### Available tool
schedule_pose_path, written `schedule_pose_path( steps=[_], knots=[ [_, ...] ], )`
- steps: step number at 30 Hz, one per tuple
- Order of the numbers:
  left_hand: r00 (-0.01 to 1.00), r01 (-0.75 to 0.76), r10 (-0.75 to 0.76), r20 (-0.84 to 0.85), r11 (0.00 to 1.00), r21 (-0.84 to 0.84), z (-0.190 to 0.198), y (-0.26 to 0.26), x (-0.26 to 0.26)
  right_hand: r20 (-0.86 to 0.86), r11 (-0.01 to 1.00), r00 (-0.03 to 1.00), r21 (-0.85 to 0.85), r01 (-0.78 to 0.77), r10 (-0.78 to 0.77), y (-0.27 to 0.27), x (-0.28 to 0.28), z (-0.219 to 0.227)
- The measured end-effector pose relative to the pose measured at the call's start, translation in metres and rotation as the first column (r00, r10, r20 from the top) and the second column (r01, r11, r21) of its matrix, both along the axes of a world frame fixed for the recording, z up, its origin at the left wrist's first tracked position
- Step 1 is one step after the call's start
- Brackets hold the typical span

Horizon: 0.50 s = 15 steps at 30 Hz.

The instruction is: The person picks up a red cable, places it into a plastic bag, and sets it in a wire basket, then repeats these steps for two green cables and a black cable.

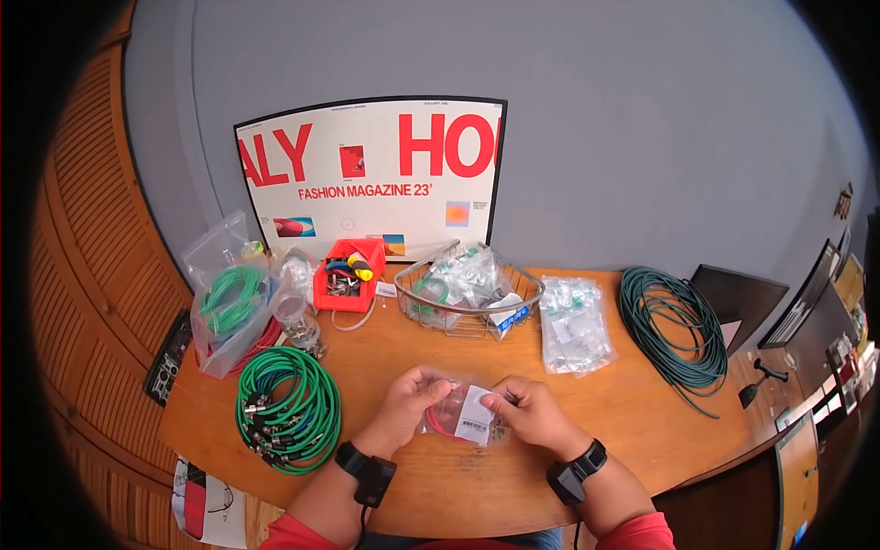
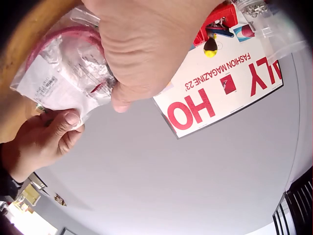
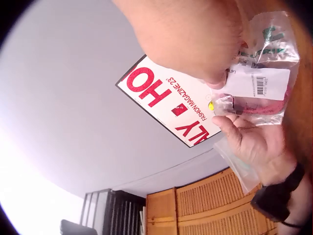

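A clear plastic bag [image 1: 444, 414] is held between both hands over the front of the table. Inside it a coiled pinkish-red cable [image 3: 266, 106] shows, along with a white barcode label [image 1: 474, 417]. My left hand [image 1: 412, 408] pinches the bag's upper left edge between thumb and fingers. At the upper right edge, beside the label, my right hand [image 1: 539, 414] grips the bag with its thumb on top. The left wrist view shows the right thumb [image 2: 66, 122] pressed on the plastic. Green lettering [image 3: 271, 41] is printed on the bag.
Left lie coiled green cables [image 1: 289, 412], a zip bag of green cable [image 1: 229, 298] and a jar [image 1: 298, 325]. Behind stand a red bin [image 1: 369, 291] and a wire basket [image 1: 458, 330] of bagged parts. Right are flat plastic bags [image 1: 577, 330] and a dark cable coil [image 1: 674, 325].
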<state>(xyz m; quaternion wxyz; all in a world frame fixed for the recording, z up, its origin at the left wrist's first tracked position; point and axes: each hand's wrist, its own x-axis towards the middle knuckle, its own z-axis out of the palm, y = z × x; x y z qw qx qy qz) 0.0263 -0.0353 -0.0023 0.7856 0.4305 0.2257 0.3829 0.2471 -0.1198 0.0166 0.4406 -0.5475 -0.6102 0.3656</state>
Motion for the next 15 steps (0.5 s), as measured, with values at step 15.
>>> schedule_pose_path(
  steps=[15],
  knots=[
    [0.940,-0.341,0.342,-0.001,0.937,0.079,-0.014,0.007,0.003,-0.179,0.992,0.984,-0.123,-0.029,0.007,0.005,0.002,-0.005]
  ],
)
